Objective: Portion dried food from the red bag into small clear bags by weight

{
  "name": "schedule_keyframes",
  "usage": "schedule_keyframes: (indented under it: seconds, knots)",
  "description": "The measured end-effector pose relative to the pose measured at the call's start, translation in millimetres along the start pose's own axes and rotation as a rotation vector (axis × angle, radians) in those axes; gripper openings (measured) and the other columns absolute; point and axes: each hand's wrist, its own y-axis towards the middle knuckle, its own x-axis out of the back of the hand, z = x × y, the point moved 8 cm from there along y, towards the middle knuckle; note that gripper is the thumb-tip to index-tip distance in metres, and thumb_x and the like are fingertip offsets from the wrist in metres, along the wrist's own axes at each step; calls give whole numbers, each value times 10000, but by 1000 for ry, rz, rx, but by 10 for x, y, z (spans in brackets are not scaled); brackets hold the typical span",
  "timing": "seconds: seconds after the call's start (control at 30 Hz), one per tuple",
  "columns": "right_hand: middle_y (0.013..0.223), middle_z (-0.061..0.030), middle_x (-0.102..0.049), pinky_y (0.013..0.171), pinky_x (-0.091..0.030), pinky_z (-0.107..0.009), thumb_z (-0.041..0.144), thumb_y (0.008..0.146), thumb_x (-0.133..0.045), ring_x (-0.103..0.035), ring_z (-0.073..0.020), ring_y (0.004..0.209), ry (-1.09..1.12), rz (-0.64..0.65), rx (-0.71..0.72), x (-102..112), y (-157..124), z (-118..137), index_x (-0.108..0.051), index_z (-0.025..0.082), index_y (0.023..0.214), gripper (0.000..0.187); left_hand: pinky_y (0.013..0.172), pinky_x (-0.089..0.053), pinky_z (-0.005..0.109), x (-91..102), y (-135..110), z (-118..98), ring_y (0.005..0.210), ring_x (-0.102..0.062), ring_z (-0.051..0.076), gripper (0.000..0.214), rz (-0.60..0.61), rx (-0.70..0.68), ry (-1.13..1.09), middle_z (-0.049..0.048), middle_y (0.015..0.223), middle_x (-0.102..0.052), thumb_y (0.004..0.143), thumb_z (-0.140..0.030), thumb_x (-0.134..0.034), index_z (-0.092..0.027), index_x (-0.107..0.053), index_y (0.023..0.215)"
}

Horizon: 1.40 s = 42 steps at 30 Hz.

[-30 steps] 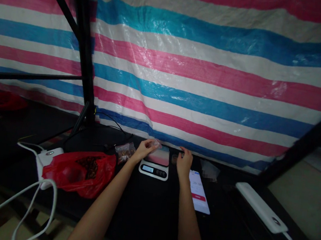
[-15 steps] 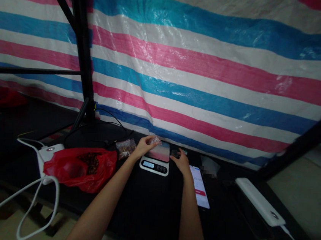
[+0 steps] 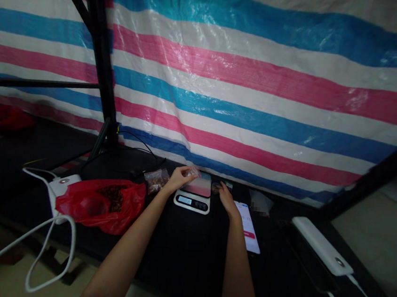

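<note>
My left hand [image 3: 178,179] pinches a small clear plastic bag [image 3: 192,172] above the back left of a kitchen scale [image 3: 198,186]. The scale is white with a shiny plate, and its display is lit. To the right of the scale, my right hand [image 3: 227,198] rests with its fingers stretched out at a small round clear container [image 3: 215,187], whose contents are too dim to make out. Left of the scale lies a clear bag of brown bits [image 3: 157,180]. Further left, a red plastic bag [image 3: 128,207] lies open with small dark brown pieces inside.
A lit phone [image 3: 249,229] lies right of my right forearm, near a clear plastic bag [image 3: 261,202]. A white power bank [image 3: 323,246] with a cable lies far right. A white charging block [image 3: 65,182] and cables are at left. Behind stands a striped tarp [image 3: 241,110].
My right hand has shifted slightly, its thumb no longer spread at the round container's left side. My left hand still holds the clear bag over the scale. The view has tilted slightly.
</note>
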Motion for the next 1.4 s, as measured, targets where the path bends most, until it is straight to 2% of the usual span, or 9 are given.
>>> schedule_keyframes:
  seconds: [0.13,0.3,0.4,0.47,0.57,0.73,0.97,1.1,1.4]
  knots:
    - [1052,-88,-626,869,-424,-329,89,616,-544,-592,-181,949,6,6,64,-14,-33,38,-475,152,1171,562,745,-453,288,-16,-3,-8,795,-611,195,444,21,4,-14,104,887,-670,611,-337,-681,-75,-632,965]
    - [861,-45,-670,784,-465,-352,196,592,-602,-626,-188,808,35,-120,117,63,-103,135,-567,170,932,343,795,-446,308,-59,-28,-55,838,-611,205,455,72,-3,-39,104,921,-666,611,-331,-682,-83,-626,989]
    - [856,-63,-669,789,-463,-364,251,589,-622,-628,-201,803,124,-230,138,158,-134,225,-561,166,896,325,810,-446,315,-82,-46,-73,864,-608,212,461,93,-5,-57,102,945,-662,609,-334,-687,-93,-623,997]
    - [901,-79,-662,805,-458,-358,275,602,-620,-621,-201,837,209,-278,198,214,-168,358,-549,161,942,365,819,-447,319,-100,-55,-77,881,-605,216,469,108,-3,-70,104,964,-657,607,-337,-689,-96,-620,1003]
    - [994,-86,-635,827,-450,-341,275,653,-585,-602,-189,892,268,-228,384,214,-272,707,-529,162,1026,394,828,-446,322,-114,-57,-69,895,-600,220,490,120,-2,-69,116,989,-649,607,-340,-692,-94,-610,1022]
    - [1039,-81,-601,887,-400,-368,232,710,-545,-543,-199,969,54,-197,610,181,-503,1193,-558,173,1047,343,817,-447,322,-129,-40,-54,888,-596,224,489,141,-28,-21,134,989,-644,609,-337,-693,-74,-609,1012]
    - [1028,-75,-574,880,-391,-388,158,743,-501,-520,-204,965,-88,-101,703,95,-536,1369,-543,202,1095,357,798,-451,311,-160,-55,-89,868,-594,215,490,167,-55,-36,120,964,-650,612,-341,-691,-77,-609,1017]
    - [1040,-60,-557,962,-277,-484,90,763,-413,-496,-206,1002,-261,-74,758,30,-547,1502,-520,225,1117,394,792,-448,309,-127,-60,-108,841,-595,206,481,147,-39,-56,117,948,-652,610,-335,-693,-68,-615,1003]
    - [991,-66,-558,1000,-184,-528,26,760,-369,-488,-213,984,-772,-44,1025,-108,-656,2091,-532,227,1087,417,648,-463,254,-5,-9,-50,682,-591,152,519,25,29,-268,76,813,-660,557,-345,-725,-70,-613,982]
